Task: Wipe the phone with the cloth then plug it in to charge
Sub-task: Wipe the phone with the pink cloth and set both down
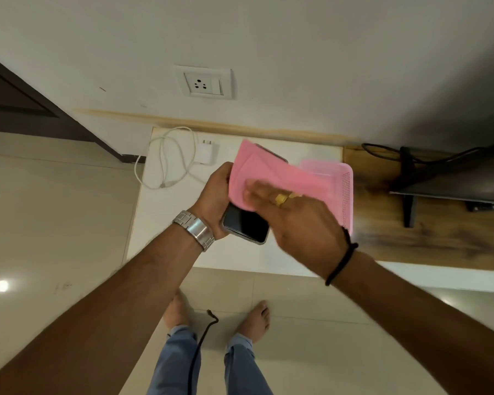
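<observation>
- Head view: the left hand (216, 192) grips the phone (246, 225) from its left edge, fingers curled round it, holding it above the white counter (166, 223), screen up and dark.
- The pink cloth (257, 173) lies over the far half of the phone; only the near end of the screen and a sliver of the far corner show.
- The right hand (294, 215) lies flat on the cloth with fingers straight and spread, pressing it onto the phone; the fingertips are blurred.
- A metal watch (196, 230) sits on the left wrist, a black band (343, 260) on the right wrist, a gold ring (281, 199) on a right finger.
- On the counter, far left of the phone, lie a white charger plug (206, 153) and its looped white cable (169, 158), part of it hanging over the left edge.
- A pink perforated tray (345, 192) rests to the right, partly hidden behind the cloth and the right hand.
- A wall socket (203, 83) sits on the wall beyond the counter, above the charger.
- Bare feet and jeans show on the tiled floor (54, 223) below.
</observation>
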